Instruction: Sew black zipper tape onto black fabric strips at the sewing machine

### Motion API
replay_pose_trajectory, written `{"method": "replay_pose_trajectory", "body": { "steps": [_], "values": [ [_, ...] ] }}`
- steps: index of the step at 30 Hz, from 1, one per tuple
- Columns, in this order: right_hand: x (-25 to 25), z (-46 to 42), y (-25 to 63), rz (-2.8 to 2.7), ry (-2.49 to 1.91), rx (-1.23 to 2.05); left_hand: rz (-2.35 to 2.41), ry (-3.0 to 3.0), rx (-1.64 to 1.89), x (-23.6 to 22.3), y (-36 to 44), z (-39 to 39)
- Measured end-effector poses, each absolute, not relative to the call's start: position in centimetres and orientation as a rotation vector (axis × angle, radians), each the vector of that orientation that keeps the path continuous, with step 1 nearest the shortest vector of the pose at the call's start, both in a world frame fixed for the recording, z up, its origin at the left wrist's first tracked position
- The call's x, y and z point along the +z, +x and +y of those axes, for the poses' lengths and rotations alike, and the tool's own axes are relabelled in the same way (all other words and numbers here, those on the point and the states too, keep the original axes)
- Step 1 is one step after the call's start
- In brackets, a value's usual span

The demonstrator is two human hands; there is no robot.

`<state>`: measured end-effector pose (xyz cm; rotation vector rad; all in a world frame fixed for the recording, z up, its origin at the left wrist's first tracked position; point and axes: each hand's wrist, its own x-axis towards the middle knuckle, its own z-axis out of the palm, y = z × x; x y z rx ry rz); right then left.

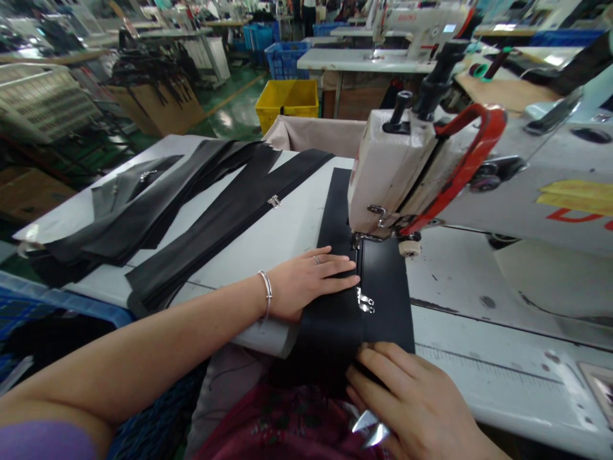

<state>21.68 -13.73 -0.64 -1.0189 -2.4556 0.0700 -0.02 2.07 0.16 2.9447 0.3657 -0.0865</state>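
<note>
A black leather-like panel (387,275) with a zipper along it lies under the presser foot of the sewing machine (397,172). Two silver zipper pulls (365,300) sit on the zipper line, just in front of the foot. My left hand (318,281) rests flat on the panel left of the zipper, fingers stretched toward the foot. Nearer to me, my right hand (407,396) is closed on the panel's near part, its fingertips at the zipper line. Two pointed metal blades, apparently thread snips (371,429), stick out from under that same hand; their handles are hidden.
More black zippered strips (230,204) are spread over the table's left side. Near left stands a blue basket (71,300). Behind the table are a fabric-lined bin (316,131) and a yellow crate (287,99). A red lever guard (460,169) juts from the machine head.
</note>
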Motion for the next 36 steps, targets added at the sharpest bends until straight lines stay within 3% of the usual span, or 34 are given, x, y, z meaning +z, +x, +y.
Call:
{"method": "replay_pose_trajectory", "body": {
  "steps": [10, 16, 22, 28, 36],
  "values": [
    [-1.0, -14.1, 21.4, -2.422, -1.004, 0.140, 0.349, 2.945, -0.026, -0.3, -0.1, 2.6],
    [-0.4, -10.5, 22.4, -2.307, -1.210, 0.465, 0.291, 2.946, 0.138, -0.8, -0.2, 2.0],
    [-0.8, -3.9, 24.1, -2.139, -1.559, 0.390, 0.131, 2.946, 0.225, -1.5, -0.6, 1.5],
    [-1.6, -4.1, 24.0, -2.270, -1.524, 0.138, 0.143, 2.919, 0.213, -1.3, -0.6, 1.5],
    [-1.8, -3.1, 22.8, -2.055, -1.966, -0.003, 0.254, 2.889, 0.076, -0.5, 0.0, 1.0]
  ]
}}
